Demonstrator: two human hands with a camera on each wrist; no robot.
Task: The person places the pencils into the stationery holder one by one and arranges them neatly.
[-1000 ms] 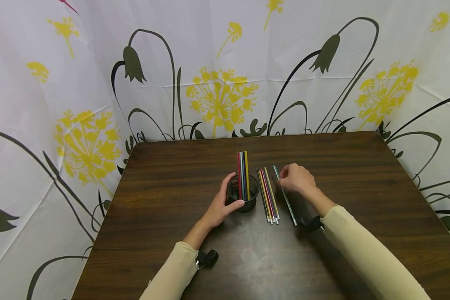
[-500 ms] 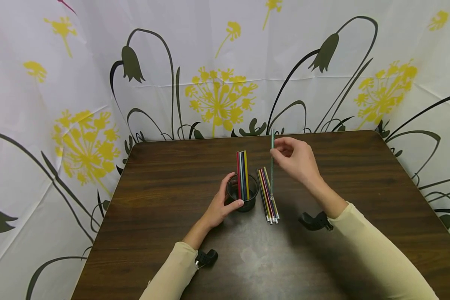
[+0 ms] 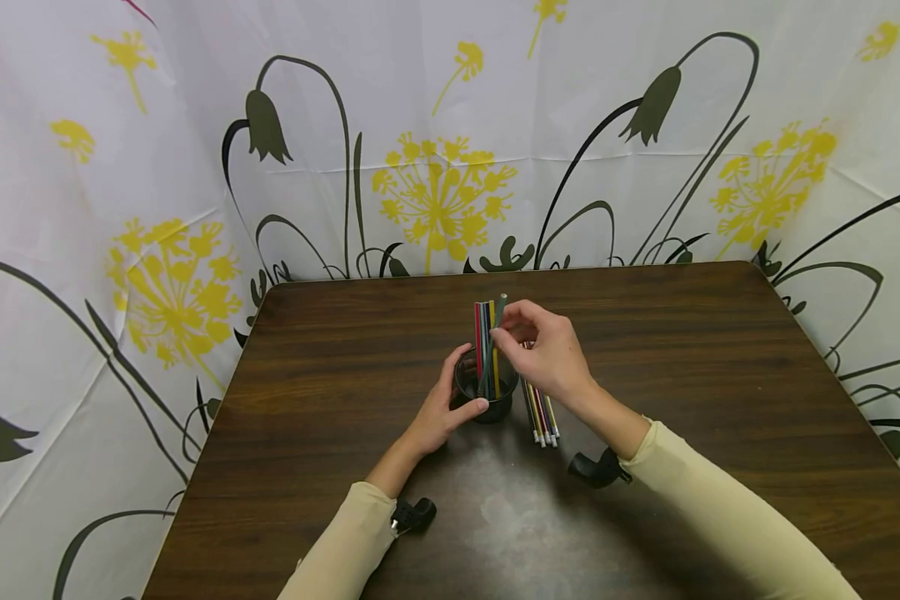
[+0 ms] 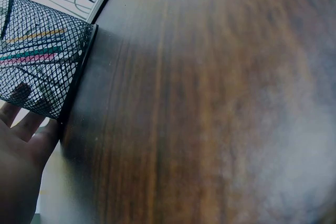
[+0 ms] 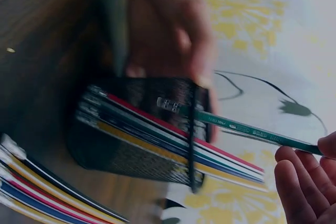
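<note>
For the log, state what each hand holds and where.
The right hand pinches a green pencil by its upper part; the left hand holds the mesh cup around its wall.

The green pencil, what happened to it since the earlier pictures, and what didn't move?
The right hand lifted the green pencil off the table and carried it left. Now its eraser end is inside the mesh cup, and the fingers still hold it. The left hand still holds the cup, and the loose pencils stayed put.
</note>
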